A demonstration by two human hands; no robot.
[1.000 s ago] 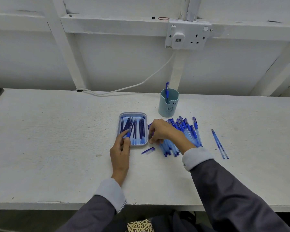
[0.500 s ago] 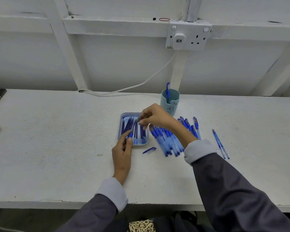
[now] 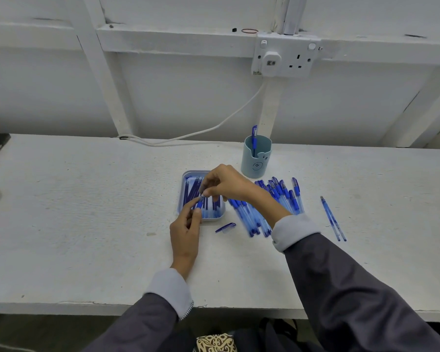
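Between the hands, over the near edge of the tray (image 3: 212,219): one pen (image 3: 198,205), tip end up. Barrel pinched low by the left hand (image 3: 186,229), thumb against forefinger. Above it the right hand (image 3: 226,184), curled, thumb and forefinger closed on the tip end; whether on the tip itself or on a refill, cannot tell.

Likely light, stiff, thin plastic; smooth, a bit slippery, prone to rolling if dropped. Best taken at the blue grip band, firmly but without squeezing. Small tip parts easy to lose.

Under the right hand, inside the tray: loose dark refills (image 3: 192,191), touching one another. Just right of the left hand, on the table (image 3: 87,224): a lone cap (image 3: 225,227). Right of the right wrist: pile of pens (image 3: 285,196), partly under the forearm, in the way of any sweep back. Beyond the right hand: cup (image 3: 255,161) with one upright pen inside. Well right of both hands: two more pens (image 3: 332,219), side by side. Far beyond: cable (image 3: 214,128).
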